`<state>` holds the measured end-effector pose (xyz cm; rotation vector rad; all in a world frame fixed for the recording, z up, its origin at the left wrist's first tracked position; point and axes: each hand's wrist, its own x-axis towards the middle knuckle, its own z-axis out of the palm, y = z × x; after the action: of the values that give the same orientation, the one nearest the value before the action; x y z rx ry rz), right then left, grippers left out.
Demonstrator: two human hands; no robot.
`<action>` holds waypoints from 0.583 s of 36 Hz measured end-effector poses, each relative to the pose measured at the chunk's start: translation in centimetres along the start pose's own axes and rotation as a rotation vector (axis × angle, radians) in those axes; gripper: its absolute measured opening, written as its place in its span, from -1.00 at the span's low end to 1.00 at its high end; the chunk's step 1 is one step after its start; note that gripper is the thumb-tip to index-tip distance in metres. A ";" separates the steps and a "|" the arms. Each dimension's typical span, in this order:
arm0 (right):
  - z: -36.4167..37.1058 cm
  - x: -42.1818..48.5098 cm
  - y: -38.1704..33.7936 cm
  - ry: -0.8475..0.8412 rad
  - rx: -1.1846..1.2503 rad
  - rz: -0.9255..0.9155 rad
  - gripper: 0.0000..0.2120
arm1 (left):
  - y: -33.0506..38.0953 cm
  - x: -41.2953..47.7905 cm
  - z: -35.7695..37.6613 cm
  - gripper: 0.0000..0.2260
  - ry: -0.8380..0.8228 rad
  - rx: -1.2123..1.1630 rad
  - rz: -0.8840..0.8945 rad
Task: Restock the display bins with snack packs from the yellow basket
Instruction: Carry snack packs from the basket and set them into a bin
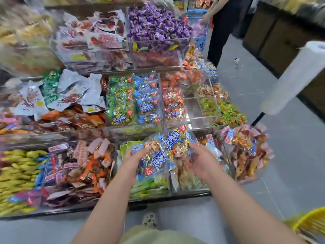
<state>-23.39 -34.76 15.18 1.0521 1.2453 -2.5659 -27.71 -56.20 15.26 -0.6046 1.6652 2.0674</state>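
One edge of the yellow basket shows nearest, low at the right. Just beyond, the left hand and right hand clamp a bundle of blue snack packs from either side, above the front bins. Matching blue packs fill a middle-row bin; I judge the bundle belongs there, lowered level so nothing slides among the green packs beside. Farther up the tiered surface lie purple sweets. A white roll, grey floor and another person close the aisle.
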 end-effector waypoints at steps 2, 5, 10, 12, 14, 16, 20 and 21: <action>2.2 0.6 -0.1 -0.004 -0.068 -0.055 -0.85 | 1.8 1.7 -1.4 0.02 0.010 0.016 0.044; 4.7 1.6 -0.3 0.031 -0.359 -0.124 -0.65 | 4.3 3.8 -3.4 -0.41 0.015 0.095 0.064; 7.1 4.1 -0.9 -0.078 -0.812 -0.117 -0.51 | 6.8 6.4 -4.8 -0.23 -0.024 0.181 0.090; 8.1 5.0 -1.0 -0.068 -0.791 -0.142 -0.65 | 7.5 6.9 -4.8 -0.16 -0.062 0.203 0.113; 9.0 6.1 -1.3 -0.060 -0.796 -0.180 -0.71 | 8.0 7.4 -4.6 0.01 -0.099 0.198 0.115; 10.0 6.9 -2.1 -0.081 -0.798 -0.211 -0.72 | 8.6 7.9 -4.5 0.06 -0.106 0.191 0.115; 11.7 8.7 -4.9 0.022 -0.569 -0.352 -0.78 | 10.4 8.7 -5.4 -0.18 -0.011 0.194 0.150; 12.1 9.3 -5.7 0.064 -0.510 -0.384 -0.78 | 11.0 8.9 -5.7 -0.24 0.009 0.196 0.162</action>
<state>-39.05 -37.92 18.28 0.8523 2.1441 -2.2405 -40.77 -63.53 17.85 -0.4273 1.9506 1.9778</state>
